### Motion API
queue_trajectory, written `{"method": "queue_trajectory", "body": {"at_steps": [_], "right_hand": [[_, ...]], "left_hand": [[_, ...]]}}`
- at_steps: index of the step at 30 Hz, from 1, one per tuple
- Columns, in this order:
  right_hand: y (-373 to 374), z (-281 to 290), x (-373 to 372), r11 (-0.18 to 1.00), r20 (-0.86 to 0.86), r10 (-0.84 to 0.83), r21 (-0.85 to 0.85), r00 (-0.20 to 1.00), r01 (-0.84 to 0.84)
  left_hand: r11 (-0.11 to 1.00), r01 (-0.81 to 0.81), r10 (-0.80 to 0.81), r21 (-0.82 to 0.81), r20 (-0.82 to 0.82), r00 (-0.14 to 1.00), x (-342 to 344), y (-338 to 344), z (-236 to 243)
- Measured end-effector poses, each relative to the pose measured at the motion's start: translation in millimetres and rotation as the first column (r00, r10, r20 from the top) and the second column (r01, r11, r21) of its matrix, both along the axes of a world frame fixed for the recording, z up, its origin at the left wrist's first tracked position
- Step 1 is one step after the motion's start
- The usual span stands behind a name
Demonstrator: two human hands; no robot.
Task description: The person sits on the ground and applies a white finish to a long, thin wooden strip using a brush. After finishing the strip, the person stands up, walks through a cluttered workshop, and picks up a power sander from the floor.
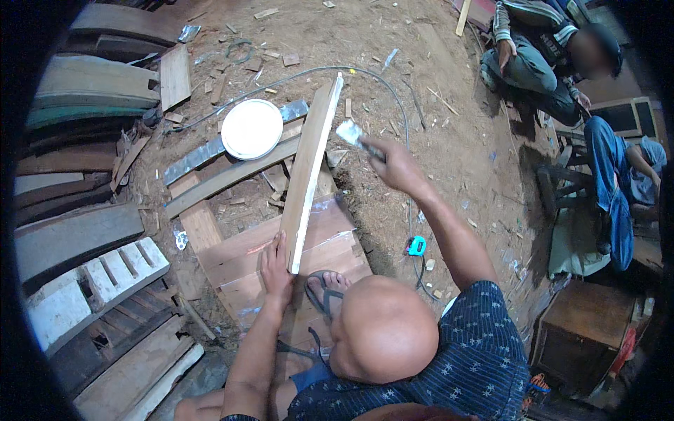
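Note:
A long wooden plank [309,168] stands on edge in front of me, its narrow side covered in white along its length. My left hand [276,266] steadies its near end, fingers laid along the wood face. To the right of the plank's far part, my right hand [394,165] grips the dark handle of a flat hand tool [349,132] with a broad white-smeared tip. Whether it is a brush or a putty knife is unclear. The tip is apart from the plank. A round white lid or tub [252,129] rests on boards left of the plank.
Boards [281,256] lie under my sandalled foot. Stacked wooden pieces [84,161] line the left side. A cable [404,116] curves over the littered dirt floor near a turquoise tape measure [416,245]. Two people [533,67] sit at the right; a wooden cabinet [583,316] stands below them.

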State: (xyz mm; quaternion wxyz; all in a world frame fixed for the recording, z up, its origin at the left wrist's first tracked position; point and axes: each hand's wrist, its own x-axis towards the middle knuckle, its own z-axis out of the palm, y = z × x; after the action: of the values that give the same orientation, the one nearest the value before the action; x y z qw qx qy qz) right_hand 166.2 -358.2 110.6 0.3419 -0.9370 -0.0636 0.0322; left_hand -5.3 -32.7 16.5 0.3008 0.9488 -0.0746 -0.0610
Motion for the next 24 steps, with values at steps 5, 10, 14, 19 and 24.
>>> {"method": "queue_trajectory", "body": {"at_steps": [5,10,14,19,24], "right_hand": [[-6.0,-10.6,63.2,0.993,0.157,-0.092,-0.065,0.983,0.104],[-15.7,-59.5,44.2,0.995,0.125,0.026,-0.104,0.992,-0.013],[-3.5,-37.1,57.9,0.993,-0.005,-0.117,0.016,0.993,0.117],[-5.7,-14.8,88.4,0.989,0.12,0.006,-0.144,0.993,0.011],[22.8,1.5,-0.6,0.993,-0.072,0.094,-0.059,0.993,-0.099]], "left_hand": [[0.999,-0.011,0.013,0.049,-0.045,0.999,-1.7,2.1,-23.6],[0.999,-0.035,0.034,-0.007,-0.091,0.995,-2.2,4.0,-7.4],[0.994,-0.057,0.065,0.093,-0.094,0.993,-0.2,9.0,-11.1],[1.0,-0.013,0.013,-0.002,-0.018,1.0,3.3,-1.6,-4.9],[0.998,-0.045,0.047,0.035,-0.057,0.997,1.1,0.6,-4.1]]}}
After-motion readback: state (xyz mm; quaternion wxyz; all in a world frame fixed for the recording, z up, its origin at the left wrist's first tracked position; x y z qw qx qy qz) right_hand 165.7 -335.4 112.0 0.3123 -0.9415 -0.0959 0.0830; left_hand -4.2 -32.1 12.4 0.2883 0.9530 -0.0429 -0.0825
